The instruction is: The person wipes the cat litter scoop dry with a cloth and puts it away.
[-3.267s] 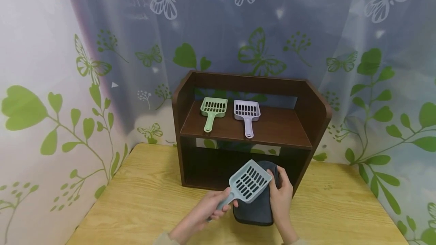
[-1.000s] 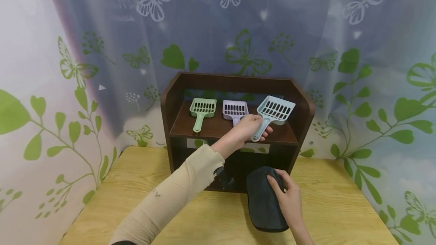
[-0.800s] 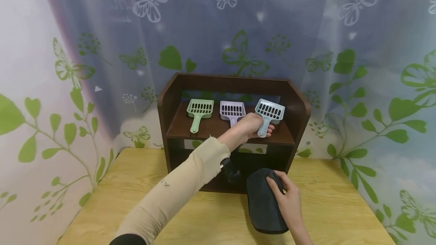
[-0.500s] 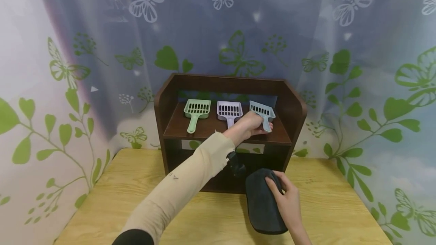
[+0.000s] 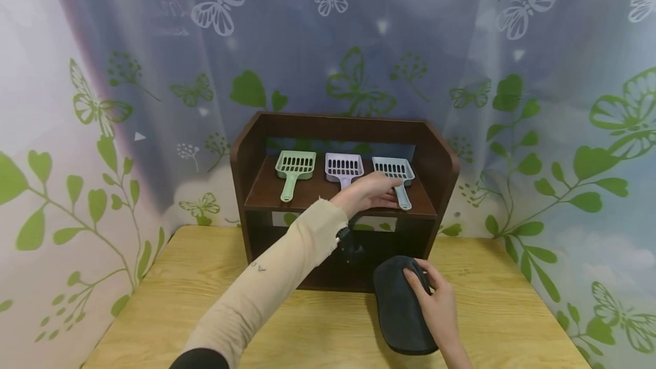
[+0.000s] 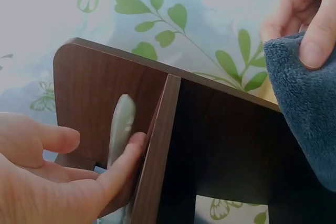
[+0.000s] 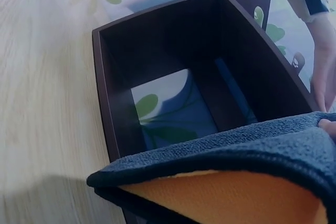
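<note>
A light blue litter scoop (image 5: 403, 198) lies at the right end of the upper board of a dark brown shelf (image 5: 425, 201). My left hand (image 5: 376, 189) is beside its handle, fingers extended along the board's edge. In the left wrist view the thumb stands apart from the scoop handle (image 6: 122, 121), and the fingers do not curl round it. To its left lie a purple litter scoop (image 5: 345, 179) and a green litter scoop (image 5: 290, 182). My right hand (image 5: 438, 306) pinches a folded dark blue cloth (image 5: 402, 312) in front of the shelf; its orange inner side (image 7: 231, 198) shows in the right wrist view.
The shelf stands on a light wooden table (image 5: 487, 312), against a curtain (image 5: 287, 33) printed with leaves and butterflies. Its lower compartment (image 5: 318, 269) is dark inside. The left sleeve (image 5: 277, 278) crosses in front of the shelf.
The blue scoop went from above the table onto the shelf's right end, tilted, then lay flat. The left hand let go of its handle. The right hand stayed on the cloth.
</note>
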Demonstrator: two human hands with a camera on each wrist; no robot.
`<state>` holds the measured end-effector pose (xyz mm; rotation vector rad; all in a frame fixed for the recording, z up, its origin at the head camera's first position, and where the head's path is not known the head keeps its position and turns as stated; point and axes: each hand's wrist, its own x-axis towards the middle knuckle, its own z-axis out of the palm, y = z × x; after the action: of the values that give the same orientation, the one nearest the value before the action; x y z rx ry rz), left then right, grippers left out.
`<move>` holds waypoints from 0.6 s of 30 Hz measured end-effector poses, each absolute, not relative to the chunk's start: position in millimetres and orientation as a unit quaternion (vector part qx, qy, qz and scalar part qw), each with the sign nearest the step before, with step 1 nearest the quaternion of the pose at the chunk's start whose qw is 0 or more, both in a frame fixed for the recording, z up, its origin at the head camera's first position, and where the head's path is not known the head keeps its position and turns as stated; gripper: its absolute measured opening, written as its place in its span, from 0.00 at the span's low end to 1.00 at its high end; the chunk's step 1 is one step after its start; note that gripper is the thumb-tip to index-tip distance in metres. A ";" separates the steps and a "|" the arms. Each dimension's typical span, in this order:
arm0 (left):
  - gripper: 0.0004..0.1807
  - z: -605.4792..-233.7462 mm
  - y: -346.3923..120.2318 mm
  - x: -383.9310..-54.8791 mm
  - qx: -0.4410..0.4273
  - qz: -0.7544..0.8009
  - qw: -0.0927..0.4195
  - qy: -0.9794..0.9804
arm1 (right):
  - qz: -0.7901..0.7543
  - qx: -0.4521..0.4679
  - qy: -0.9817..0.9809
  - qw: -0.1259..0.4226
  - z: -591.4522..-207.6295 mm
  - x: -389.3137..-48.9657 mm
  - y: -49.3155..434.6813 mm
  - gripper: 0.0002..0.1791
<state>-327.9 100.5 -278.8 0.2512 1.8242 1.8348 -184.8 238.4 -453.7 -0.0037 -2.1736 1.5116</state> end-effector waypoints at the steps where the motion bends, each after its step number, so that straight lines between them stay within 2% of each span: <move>1: 0.25 -278.0 100.1 -326.9 0.097 0.678 0.272 0.676 | 0.550 -0.001 -0.797 0.249 -453.5 -184.9 240.2 0.12; 6: 0.30 -274.5 97.5 -321.9 0.106 0.662 0.272 0.691 | 0.513 0.008 -0.810 0.283 -451.0 -186.0 250.7 0.10; 11: 0.33 -269.7 95.0 -313.1 0.115 0.640 0.263 0.713 | 0.437 0.039 -0.826 0.355 -448.9 -187.6 264.8 0.10; 15: 0.34 -267.2 91.0 -306.1 0.122 0.624 0.241 0.733 | 0.363 0.084 -0.835 0.405 -448.2 -189.4 275.5 0.14; 18: 0.35 -265.9 86.4 -300.8 0.138 0.596 0.216 0.761 | 0.334 0.108 -0.841 0.412 -449.2 -190.6 283.9 0.16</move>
<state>-300.8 86.4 -265.9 0.3836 2.1105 1.6508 -190.6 283.9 -449.2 0.2708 -2.1164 0.8405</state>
